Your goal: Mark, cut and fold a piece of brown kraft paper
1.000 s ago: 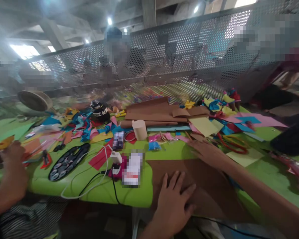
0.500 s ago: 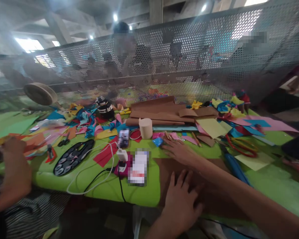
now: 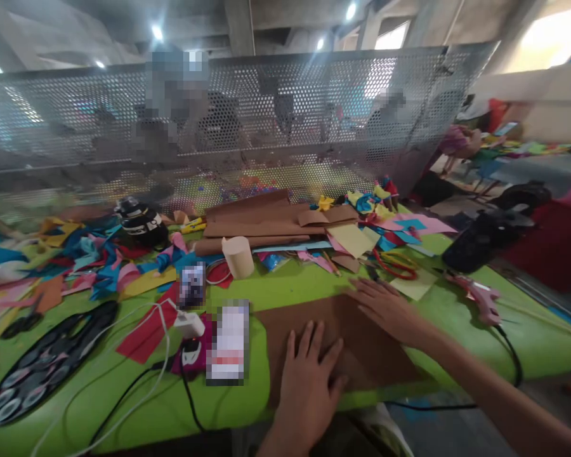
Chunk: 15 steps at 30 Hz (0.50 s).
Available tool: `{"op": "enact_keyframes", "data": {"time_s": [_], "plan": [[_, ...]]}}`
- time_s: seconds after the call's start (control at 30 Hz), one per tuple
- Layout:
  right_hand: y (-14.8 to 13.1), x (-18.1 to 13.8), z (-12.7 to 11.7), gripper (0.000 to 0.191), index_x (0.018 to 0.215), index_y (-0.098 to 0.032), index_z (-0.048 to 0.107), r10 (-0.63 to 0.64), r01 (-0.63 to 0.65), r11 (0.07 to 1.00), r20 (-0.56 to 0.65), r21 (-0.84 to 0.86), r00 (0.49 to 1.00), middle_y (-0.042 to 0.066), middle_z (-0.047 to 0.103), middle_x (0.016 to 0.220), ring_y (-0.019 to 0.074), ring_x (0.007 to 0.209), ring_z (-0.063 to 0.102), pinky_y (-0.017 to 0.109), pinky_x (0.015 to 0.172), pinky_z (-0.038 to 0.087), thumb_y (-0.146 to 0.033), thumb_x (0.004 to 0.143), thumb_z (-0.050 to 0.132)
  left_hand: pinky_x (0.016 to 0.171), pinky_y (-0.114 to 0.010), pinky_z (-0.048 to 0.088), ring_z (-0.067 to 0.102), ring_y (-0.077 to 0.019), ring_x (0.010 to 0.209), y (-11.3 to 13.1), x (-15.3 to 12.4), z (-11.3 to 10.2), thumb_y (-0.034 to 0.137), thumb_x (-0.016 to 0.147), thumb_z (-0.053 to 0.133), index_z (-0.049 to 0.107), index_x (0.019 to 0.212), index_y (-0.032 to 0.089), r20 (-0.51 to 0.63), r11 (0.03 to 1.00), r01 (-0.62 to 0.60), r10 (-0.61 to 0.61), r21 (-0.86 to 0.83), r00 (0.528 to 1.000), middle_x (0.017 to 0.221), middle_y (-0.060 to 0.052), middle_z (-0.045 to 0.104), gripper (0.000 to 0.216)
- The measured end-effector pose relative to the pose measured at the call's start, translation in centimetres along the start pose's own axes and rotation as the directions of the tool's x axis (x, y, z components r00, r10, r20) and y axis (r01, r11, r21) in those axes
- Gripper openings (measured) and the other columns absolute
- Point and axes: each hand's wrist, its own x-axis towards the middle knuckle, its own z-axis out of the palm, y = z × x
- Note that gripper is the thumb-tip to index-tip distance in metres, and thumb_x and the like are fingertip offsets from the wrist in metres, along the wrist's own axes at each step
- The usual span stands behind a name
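Observation:
A dark brown sheet (image 3: 361,362) lies flat on the green tabletop in front of me. My left hand (image 3: 309,381) rests on its left part, fingers spread and palm down, holding nothing visible. Over the sheet's far right edge is my right hand (image 3: 390,311), fingers stretched out flat and pointing left. Whether anything lies beneath that palm is hidden. Just beyond its fingers are a pale yellow paper piece (image 3: 416,285) and red-and-yellow handle loops (image 3: 400,266). A phone (image 3: 228,343) lies left of the sheet.
A pink glue gun (image 3: 478,297) with a black cord lies at right. Stacked brown sheets (image 3: 261,219), a cream-coloured roll (image 3: 238,257) and a dark jar (image 3: 141,222) stand behind. Cables loop around a magenta socket block (image 3: 193,352) near a black palette-like tray (image 3: 47,368).
The view has swung right. My right hand has drawn away from the small blue packet to the brown sheet's far right edge. My left hand stays flat on the sheet.

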Motion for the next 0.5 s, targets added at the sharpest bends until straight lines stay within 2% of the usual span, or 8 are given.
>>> {"op": "enact_keyframes", "data": {"time_s": [0.1,0.2,0.27,0.33,0.4,0.5], "plan": [[4.4,-3.0,0.5,0.044,0.136,-0.034,0.066,0.143,-0.146,0.987,-0.050,-0.068,0.988,0.005,0.057,0.153,0.0309,0.139,0.054,0.060,0.112,0.039,-0.032,0.103,0.037,0.119,-0.066,0.033,0.036,-0.0351,0.150,0.1,0.0,0.0,0.051,0.097,0.054,0.044,0.153,0.040,-0.005,1.000,0.005,-0.005,0.007,1.000,0.167,-0.006,0.034,0.058],[7.1,-4.2,0.4,0.047,0.141,-0.034,0.062,0.164,-0.167,0.983,-0.046,-0.077,0.985,0.006,0.054,0.156,0.0304,0.138,0.054,0.056,0.112,0.041,-0.033,0.103,0.034,0.119,-0.067,0.032,0.035,-0.0343,0.151,0.2,0.2,-0.2,0.051,0.099,0.052,0.043,0.154,0.040,-0.005,1.000,0.004,-0.004,0.003,1.000,0.168,-0.006,0.033,0.057],[8.1,-4.3,0.0,0.051,0.142,-0.033,0.062,0.192,-0.196,0.977,-0.048,-0.081,0.980,0.007,0.056,0.154,0.0338,0.138,0.055,0.061,0.111,0.040,-0.027,0.102,0.031,0.119,-0.067,0.032,0.034,-0.0343,0.151,0.3,0.3,-0.2,0.050,0.099,0.052,0.043,0.154,0.039,0.001,1.000,0.008,-0.008,0.003,1.000,0.168,-0.007,0.033,0.057],[8.5,-4.2,-0.5,0.053,0.139,-0.030,0.065,0.238,-0.243,0.966,-0.063,-0.092,0.969,0.010,0.058,0.152,0.0379,0.136,0.056,0.065,0.108,0.040,-0.021,0.100,0.030,0.120,-0.067,0.031,0.033,-0.0344,0.152,0.4,0.3,-0.3,0.050,0.099,0.053,0.044,0.153,0.038,0.003,1.000,0.011,-0.011,0.001,1.000,0.168,-0.008,0.032,0.057],[8.2,-4.0,-1.1,0.053,0.136,-0.027,0.068,0.259,-0.267,0.959,-0.091,-0.090,0.961,0.014,0.057,0.152,0.0390,0.136,0.055,0.064,0.109,0.039,-0.020,0.099,0.032,0.120,-0.067,0.030,0.032,-0.0340,0.152,0.6,0.4,-0.3,0.050,0.099,0.053,0.044,0.153,0.038,-0.001,1.000,0.015,-0.015,0.000,1.000,0.168,-0.008,0.031,0.056],[5.3,-3.3,-1.8,0.048,0.137,-0.027,0.067,0.191,-0.197,0.980,-0.131,-0.037,0.973,0.012,0.052,0.156,0.0347,0.139,0.054,0.058,0.116,0.035,-0.025,0.102,0.035,0.120,-0.067,0.029,0.031,-0.0331,0.153,0.8,0.4,-0.4,0.049,0.099,0.053,0.044,0.152,0.040,-0.004,1.000,0.016,-0.016,0.000,1.000,0.168,-0.007,0.032,0.055]]}}
